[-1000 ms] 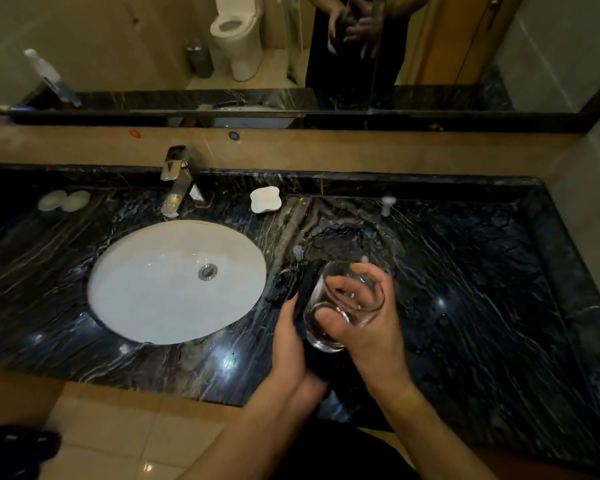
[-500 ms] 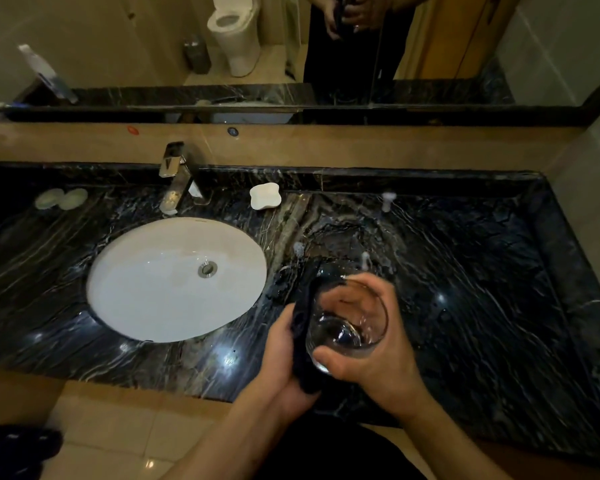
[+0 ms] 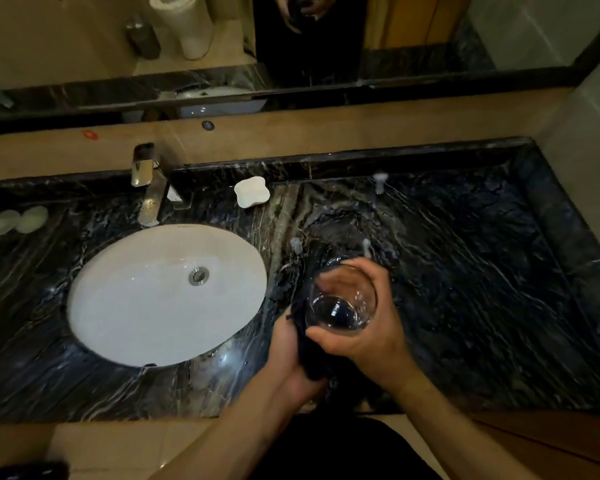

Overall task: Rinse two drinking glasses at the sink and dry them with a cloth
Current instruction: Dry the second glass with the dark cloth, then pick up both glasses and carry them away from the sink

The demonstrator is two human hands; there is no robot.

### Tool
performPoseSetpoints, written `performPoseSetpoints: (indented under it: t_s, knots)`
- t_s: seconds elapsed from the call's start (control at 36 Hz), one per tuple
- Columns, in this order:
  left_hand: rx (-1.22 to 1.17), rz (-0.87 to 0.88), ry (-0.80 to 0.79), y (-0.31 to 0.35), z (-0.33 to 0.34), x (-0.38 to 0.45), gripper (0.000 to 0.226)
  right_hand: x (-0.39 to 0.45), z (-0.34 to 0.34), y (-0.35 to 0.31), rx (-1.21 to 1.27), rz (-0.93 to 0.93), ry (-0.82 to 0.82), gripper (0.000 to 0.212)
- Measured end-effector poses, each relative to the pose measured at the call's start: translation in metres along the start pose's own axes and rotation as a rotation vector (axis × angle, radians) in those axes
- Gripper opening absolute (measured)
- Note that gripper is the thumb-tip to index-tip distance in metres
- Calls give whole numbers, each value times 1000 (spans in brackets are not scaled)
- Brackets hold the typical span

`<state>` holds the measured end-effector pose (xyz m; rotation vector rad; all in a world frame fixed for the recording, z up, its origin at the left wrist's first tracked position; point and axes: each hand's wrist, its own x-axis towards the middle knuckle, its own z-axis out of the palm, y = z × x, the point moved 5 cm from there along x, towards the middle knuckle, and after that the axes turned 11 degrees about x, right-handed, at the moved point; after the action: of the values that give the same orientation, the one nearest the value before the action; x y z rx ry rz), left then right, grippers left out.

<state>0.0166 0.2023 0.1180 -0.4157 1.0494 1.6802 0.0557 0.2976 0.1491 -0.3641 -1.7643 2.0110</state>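
Above a dark marble counter (image 3: pixel 465 271), just right of the white sink (image 3: pixel 167 296), the right hand (image 3: pixel 368 337) curls around a clear drinking glass (image 3: pixel 342 303), mouth facing the camera. Beside it, the left hand (image 3: pixel 291 355) closes on a dark cloth (image 3: pixel 307 344) pressed against the glass's left side.

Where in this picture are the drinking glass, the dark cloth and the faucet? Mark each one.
drinking glass (image 3: pixel 340 311): head view, on its clear base.
dark cloth (image 3: pixel 307 355): head view, on the fold beside the left palm.
faucet (image 3: pixel 149 199): head view, on the metal spout.
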Motion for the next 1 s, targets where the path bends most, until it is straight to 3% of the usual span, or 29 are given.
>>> performPoseSetpoints:
  t_s: [0.22,0.31,0.42,0.47,0.58,0.72,0.86,0.94,1.0]
  knots:
    - [133,-217,-68,12,-43,10,39,30,-11,8,-122,-27,213,87]
    - [381,-227,14,38,-71,29,41,28,-28,15,-160,14,305,85]
    - [1035,49,180,103,-84,78,21,16,-48,18,-204,88,416,84]
    - [1167,158,175,133,-70,108,17,9,-56,20,-206,122,468,83]
    - [1561,366,134,169,-32,172,51,-7,-64,29,-181,192,554,78]
    - [2052,585,-43,175,13,230,65,-22,-66,42,-178,285,635,83]
    - [2234,614,-145,162,9,256,71,-31,-63,51,-148,322,685,81]
    - [2028,743,-150,150,2,233,58,-35,-63,55,-136,338,701,83]
    - [1865,827,-165,140,-7,206,61,-38,-62,58,-142,355,701,84]
